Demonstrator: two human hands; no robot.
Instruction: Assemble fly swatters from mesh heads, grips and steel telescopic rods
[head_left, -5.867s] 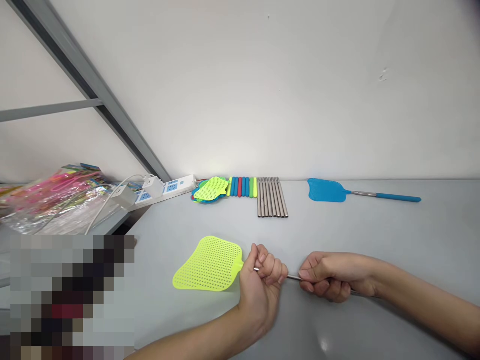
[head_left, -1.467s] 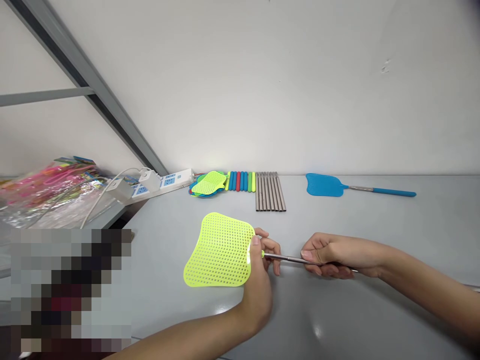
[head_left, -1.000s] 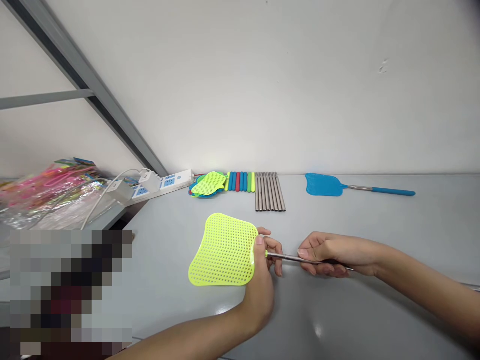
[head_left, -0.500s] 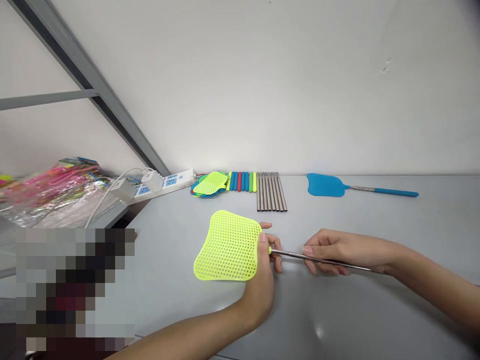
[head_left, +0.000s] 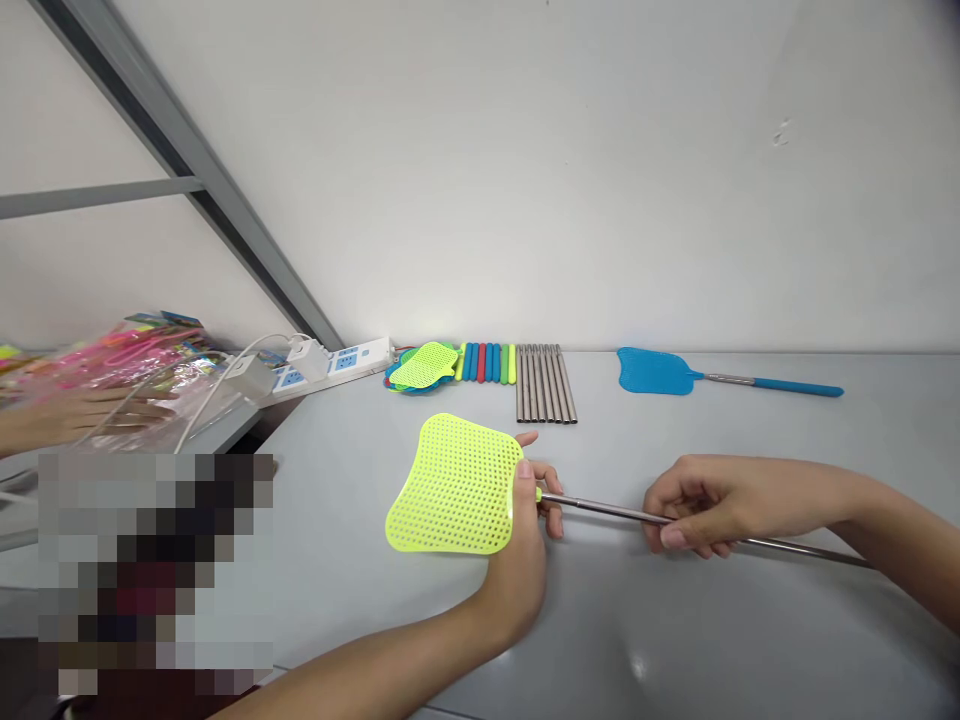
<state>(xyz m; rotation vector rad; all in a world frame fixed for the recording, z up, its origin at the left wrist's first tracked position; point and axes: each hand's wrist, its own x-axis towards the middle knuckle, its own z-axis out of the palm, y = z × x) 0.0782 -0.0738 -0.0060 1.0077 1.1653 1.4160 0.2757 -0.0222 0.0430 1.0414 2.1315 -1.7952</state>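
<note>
One grey table (head_left: 337,570) lies beneath the work; above it the yellow-green swatter head (head_left: 454,488) faces up, pinched at its edge by the left hand (head_left: 526,540); the metal rod (head_left: 607,509) extends from it, loosely grasped by the right hand (head_left: 731,502), which has just shifted along it, rightward; more rod thus shows between the hands; the small neck (head_left: 538,495) appears already joined to it.

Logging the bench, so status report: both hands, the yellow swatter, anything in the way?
Left hand holding yellow swatter head. Right hand gripping its metal rod. No obstruction seen; blue swatter lies farther back.
</note>
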